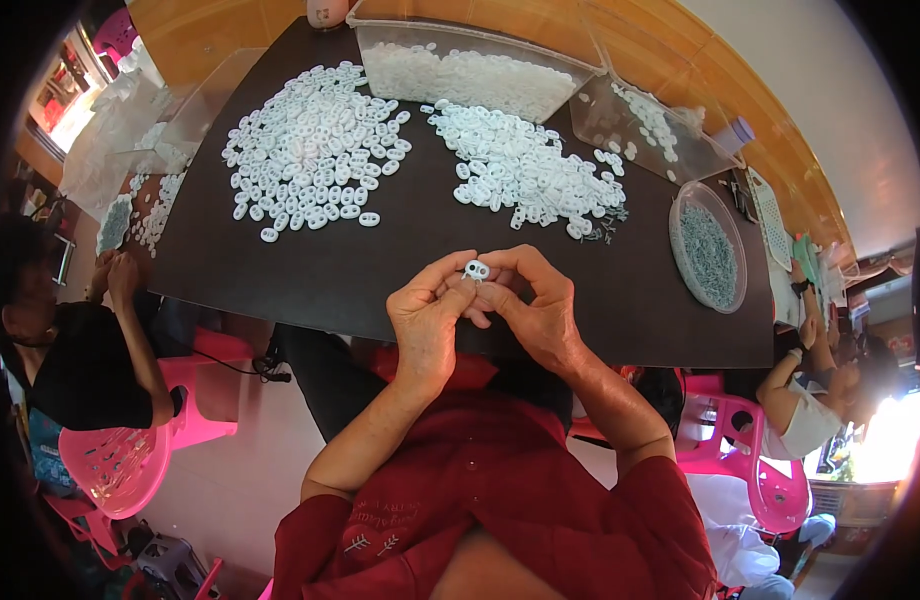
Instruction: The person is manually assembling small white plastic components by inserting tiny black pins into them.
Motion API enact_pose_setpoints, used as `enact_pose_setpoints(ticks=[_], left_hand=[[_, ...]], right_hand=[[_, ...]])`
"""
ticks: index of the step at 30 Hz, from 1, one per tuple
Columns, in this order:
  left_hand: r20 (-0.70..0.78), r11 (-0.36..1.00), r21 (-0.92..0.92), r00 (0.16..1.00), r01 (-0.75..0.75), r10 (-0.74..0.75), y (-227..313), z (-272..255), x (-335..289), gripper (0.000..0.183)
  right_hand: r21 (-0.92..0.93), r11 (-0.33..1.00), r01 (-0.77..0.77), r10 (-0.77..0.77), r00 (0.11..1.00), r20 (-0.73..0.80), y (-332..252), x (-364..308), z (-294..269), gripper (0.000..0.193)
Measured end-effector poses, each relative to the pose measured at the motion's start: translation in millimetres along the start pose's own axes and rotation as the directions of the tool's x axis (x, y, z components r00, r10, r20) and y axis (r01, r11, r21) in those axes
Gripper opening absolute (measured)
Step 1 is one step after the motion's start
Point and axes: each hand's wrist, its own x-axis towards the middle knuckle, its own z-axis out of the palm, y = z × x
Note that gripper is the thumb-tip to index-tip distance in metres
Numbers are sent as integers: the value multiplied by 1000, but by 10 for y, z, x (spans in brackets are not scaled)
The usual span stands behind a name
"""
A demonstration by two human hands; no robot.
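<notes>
Both hands meet over the near edge of the dark table (pixel 310 275), closed around one small white oval plastic piece (pixel 476 269) with two round holes. My left hand (pixel 427 318) pinches it from the left with thumb and fingers. From the right, my right hand (pixel 537 312) grips the same piece, its thumb close to the left thumb. Something small and thin shows just below the piece, too small to name. Beyond my hands lie a large pile of white oval pieces (pixel 315 140) on the left and another pile of white pieces (pixel 525 165) on the right.
At the back stands a clear plastic bin (pixel 470 75) of white pieces, with another clear container (pixel 645 130) beside it. A round tray (pixel 708 247) of small grey metal parts sits at right. People work at left (pixel 80 340) and right (pixel 795 390), near pink chairs (pixel 130 465).
</notes>
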Motion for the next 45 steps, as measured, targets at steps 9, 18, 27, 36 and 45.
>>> enact_pose_setpoints(ticks=[9, 18, 27, 36, 45], left_hand=[[-44, 998, -38, 998, 41, -43, 38, 62, -22, 22], [8, 999, -30, 1000, 21, -21, 13, -2, -22, 24], [68, 998, 17, 996, -65, 64, -18, -73, -9, 25], [56, 995, 33, 994, -98, 97, -34, -49, -48, 25], [64, 987, 24, 985, -160, 158, -88, -76, -42, 22]], right_hand=[[-307, 918, 249, -271, 962, -30, -38, 15, 5, 32], [-258, 942, 215, -244, 966, -84, -44, -2, 26, 29], [-195, 957, 214, -237, 966, -106, -37, -38, 67, 30], [-272, 922, 278, -324, 935, -142, 9, -81, 105, 31], [-312, 893, 324, -373, 922, -108, -5, -89, 123, 28]])
